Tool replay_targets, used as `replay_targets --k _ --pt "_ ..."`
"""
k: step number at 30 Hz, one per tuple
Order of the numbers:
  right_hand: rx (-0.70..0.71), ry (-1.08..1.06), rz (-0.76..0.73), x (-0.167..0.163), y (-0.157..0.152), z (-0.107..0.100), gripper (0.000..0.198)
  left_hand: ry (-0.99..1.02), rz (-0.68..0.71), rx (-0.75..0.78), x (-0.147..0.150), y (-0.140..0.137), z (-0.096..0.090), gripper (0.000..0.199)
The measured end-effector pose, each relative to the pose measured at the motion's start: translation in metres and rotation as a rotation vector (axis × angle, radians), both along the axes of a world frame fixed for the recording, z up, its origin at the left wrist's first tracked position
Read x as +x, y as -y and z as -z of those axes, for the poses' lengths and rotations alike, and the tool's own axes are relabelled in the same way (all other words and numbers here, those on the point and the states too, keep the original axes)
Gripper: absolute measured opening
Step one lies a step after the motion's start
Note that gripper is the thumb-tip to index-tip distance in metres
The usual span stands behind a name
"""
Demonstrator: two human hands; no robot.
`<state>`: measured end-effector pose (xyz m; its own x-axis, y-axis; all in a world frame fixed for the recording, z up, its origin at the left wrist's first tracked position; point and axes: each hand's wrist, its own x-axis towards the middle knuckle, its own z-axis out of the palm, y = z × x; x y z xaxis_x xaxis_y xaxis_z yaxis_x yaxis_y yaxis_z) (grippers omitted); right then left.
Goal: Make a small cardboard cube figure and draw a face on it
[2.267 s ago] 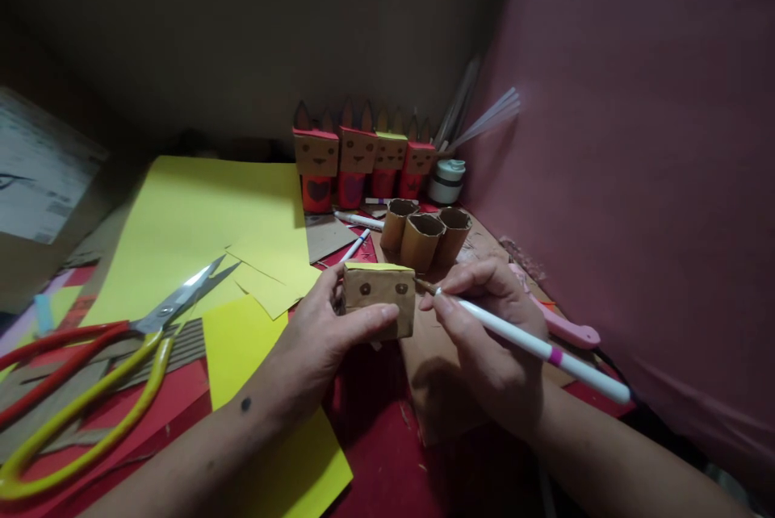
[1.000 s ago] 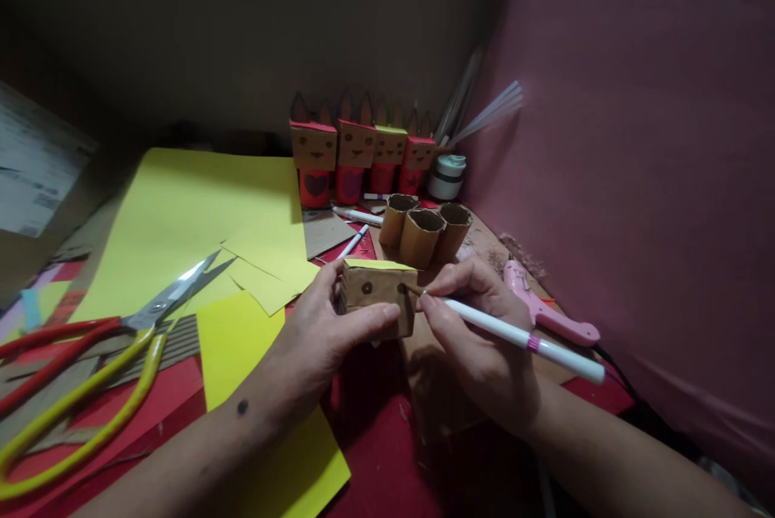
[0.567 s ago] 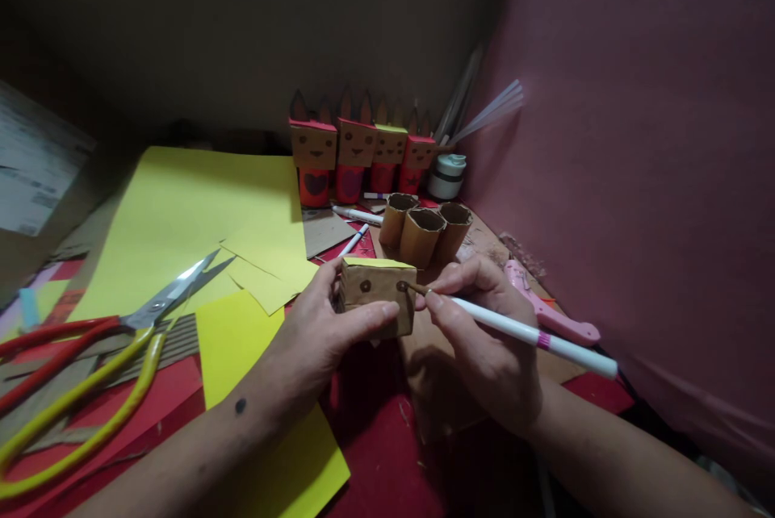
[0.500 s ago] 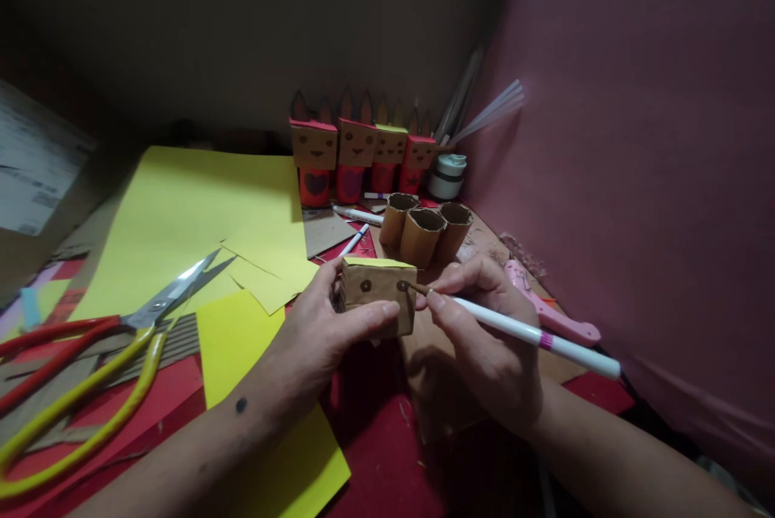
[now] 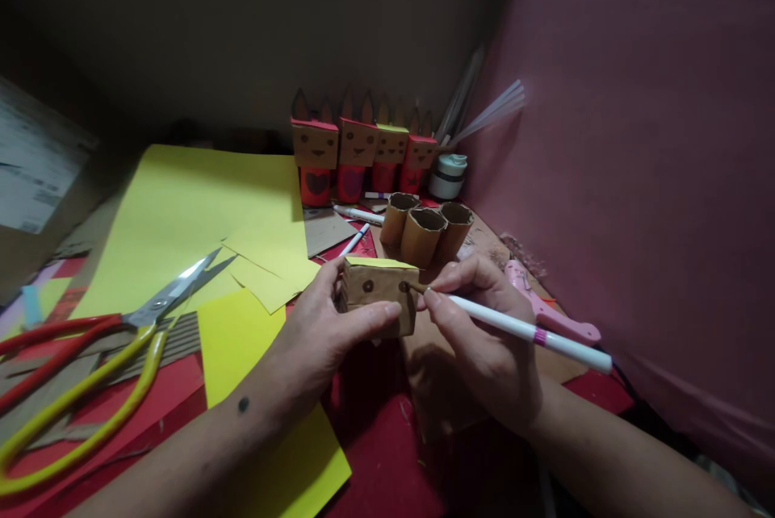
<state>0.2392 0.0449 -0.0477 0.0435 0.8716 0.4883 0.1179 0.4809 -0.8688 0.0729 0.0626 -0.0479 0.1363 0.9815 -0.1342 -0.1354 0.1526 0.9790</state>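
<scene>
My left hand point(image 5: 339, 320) is closed around a small brown cardboard box point(image 5: 386, 280) with a yellow top, its thumb across the lower front. Two dark round eyes are drawn on the box's front face. Between the thumb and fingers of my right hand point(image 5: 484, 332) is a white marker pen point(image 5: 508, 318) with a purple band. Its tip meets the box at the right-hand eye. Just behind the box stand three open cardboard tubes point(image 5: 425, 231).
Red-and-yellow-handled scissors point(image 5: 158, 308) lie on yellow paper point(image 5: 206, 195) at left. Several cardboard animal figures point(image 5: 316, 148) stand at the back, beside a pale green jar point(image 5: 449, 177). A pink glue gun point(image 5: 545, 304) lies right, near the pink wall point(image 5: 635, 179).
The white marker has swung slightly, its back end shifting left and up a little. The box has moved a hair to the right; both hands keep their hold.
</scene>
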Motion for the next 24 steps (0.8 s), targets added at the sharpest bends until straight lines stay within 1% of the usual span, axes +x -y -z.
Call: replay_targets --k 3,9,14,24 --pt "0.002 0.015 0.010 -0.0010 0.0004 -0.0011 0.009 -0.027 0.025 -0.018 -0.0006 -0.0004 -0.0004 0.062" --pt "0.006 0.031 0.033 -0.0017 0.0001 -0.0025 0.009 -0.032 0.019 -0.026 -0.0009 -0.0007 -0.0006 0.063" --pt "-0.003 0.017 0.023 -0.0004 -0.0016 -0.0006 0.010 -0.033 0.003 -0.022 -0.0005 -0.0013 0.0006 0.063" --pt "-0.020 0.002 0.010 0.0014 -0.0006 0.0016 0.012 -0.025 0.020 -0.040 0.0002 0.0019 -0.0051 0.060"
